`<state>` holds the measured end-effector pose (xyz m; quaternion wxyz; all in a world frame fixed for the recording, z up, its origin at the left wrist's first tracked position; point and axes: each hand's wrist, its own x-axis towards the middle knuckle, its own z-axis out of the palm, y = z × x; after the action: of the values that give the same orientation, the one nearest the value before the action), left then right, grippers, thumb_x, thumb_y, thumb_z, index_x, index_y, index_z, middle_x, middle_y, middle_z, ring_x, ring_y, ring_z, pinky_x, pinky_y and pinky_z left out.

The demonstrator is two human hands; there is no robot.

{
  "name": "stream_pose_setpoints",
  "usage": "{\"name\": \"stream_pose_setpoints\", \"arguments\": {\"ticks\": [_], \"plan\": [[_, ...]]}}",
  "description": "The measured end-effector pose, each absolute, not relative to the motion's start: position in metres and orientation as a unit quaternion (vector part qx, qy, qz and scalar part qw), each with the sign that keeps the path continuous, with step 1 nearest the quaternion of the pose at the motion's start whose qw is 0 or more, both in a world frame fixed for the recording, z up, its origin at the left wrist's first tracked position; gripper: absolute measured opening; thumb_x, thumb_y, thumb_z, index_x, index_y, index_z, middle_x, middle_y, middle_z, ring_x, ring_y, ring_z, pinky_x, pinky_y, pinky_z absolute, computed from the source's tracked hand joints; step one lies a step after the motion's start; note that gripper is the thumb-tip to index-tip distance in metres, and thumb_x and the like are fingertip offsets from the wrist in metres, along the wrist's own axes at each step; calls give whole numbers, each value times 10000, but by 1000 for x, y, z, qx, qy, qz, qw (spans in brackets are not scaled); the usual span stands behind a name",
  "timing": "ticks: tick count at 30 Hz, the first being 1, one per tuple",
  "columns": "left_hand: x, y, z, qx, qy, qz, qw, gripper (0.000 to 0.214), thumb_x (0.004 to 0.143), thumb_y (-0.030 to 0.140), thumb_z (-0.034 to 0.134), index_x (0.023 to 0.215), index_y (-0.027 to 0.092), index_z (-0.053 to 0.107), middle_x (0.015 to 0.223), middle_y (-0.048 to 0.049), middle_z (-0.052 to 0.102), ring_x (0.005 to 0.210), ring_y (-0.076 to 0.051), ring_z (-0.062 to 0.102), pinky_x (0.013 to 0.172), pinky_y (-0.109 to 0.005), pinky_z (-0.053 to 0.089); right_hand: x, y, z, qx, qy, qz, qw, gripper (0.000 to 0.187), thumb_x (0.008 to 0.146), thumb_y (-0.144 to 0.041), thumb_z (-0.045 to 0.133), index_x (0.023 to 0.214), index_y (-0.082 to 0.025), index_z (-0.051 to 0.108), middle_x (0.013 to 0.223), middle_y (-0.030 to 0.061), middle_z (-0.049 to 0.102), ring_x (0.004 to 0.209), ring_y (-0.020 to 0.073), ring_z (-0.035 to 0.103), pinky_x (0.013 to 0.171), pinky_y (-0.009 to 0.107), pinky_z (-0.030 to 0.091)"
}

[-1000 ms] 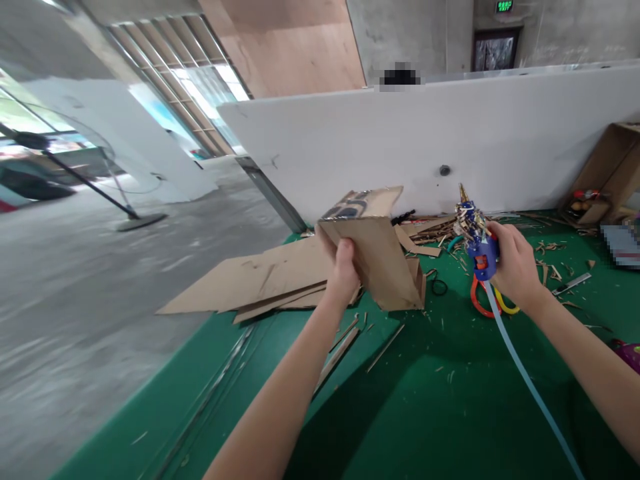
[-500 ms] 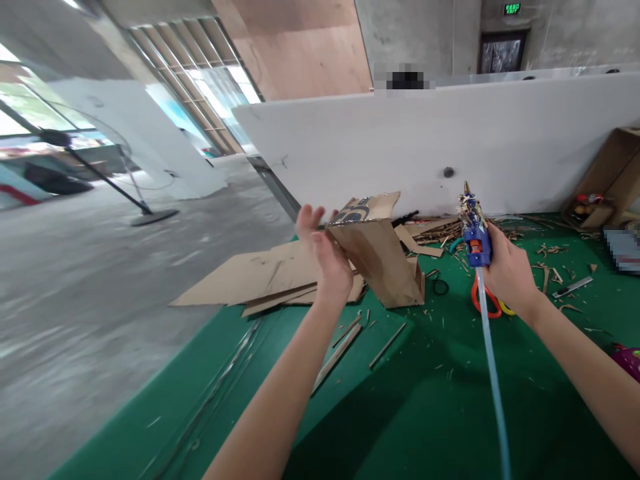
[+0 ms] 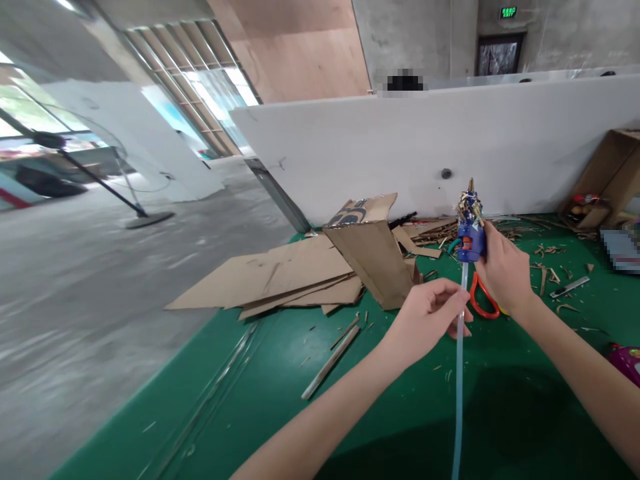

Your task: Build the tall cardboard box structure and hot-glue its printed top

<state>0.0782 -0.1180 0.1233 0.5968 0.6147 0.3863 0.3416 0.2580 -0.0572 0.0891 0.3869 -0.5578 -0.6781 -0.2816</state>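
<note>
In my right hand (image 3: 507, 270) is a blue hot glue gun (image 3: 471, 230), nozzle pointing up, with bits of debris stuck around its front. A long translucent glue stick (image 3: 459, 393) hangs down from its rear end. My left hand (image 3: 430, 320) pinches that stick between thumb and fingers, just below the gun. To the left of the gun, a folded cardboard piece (image 3: 370, 257) with dark print on its top flap stands on the green table (image 3: 400, 407); neither hand touches it. Orange-handled scissors (image 3: 483, 303) lie behind the stick, partly hidden by my right hand.
Flat cardboard sheets (image 3: 270, 273) overhang the table's left edge. Cardboard scraps (image 3: 440, 230) are piled along the white partition (image 3: 350, 153). A utility knife (image 3: 570, 287) and an open cardboard box (image 3: 613, 167) are at the right. A thin strip (image 3: 330, 363) lies in front.
My left hand has left the cardboard piece and moved right and down onto the glue stick. The glue gun stays in my right hand; the stick's lower end has swung left.
</note>
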Motion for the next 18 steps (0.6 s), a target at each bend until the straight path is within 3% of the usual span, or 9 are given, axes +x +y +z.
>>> {"name": "stream_pose_setpoints", "arguments": {"ticks": [8, 18], "plan": [[78, -109, 118, 568, 386, 409, 601, 332, 823, 462, 715, 768, 171, 566, 545, 53, 557, 417, -68, 488, 422, -198, 408, 258, -57, 88, -537, -675, -341, 374, 390, 966, -228, 461, 1315, -102, 582, 1038, 140, 772, 828, 208, 730, 607, 259, 487], [78, -104, 110, 548, 388, 461, 581, 313, 880, 425, 666, 737, 172, 549, 506, 76, 486, 386, -48, 431, 398, -179, 338, 252, -58, 83, -553, -675, -316, 372, 420, 983, -239, 445, 1367, -98, 538, 1109, 157, 748, 888, 217, 723, 646, 267, 521]]}}
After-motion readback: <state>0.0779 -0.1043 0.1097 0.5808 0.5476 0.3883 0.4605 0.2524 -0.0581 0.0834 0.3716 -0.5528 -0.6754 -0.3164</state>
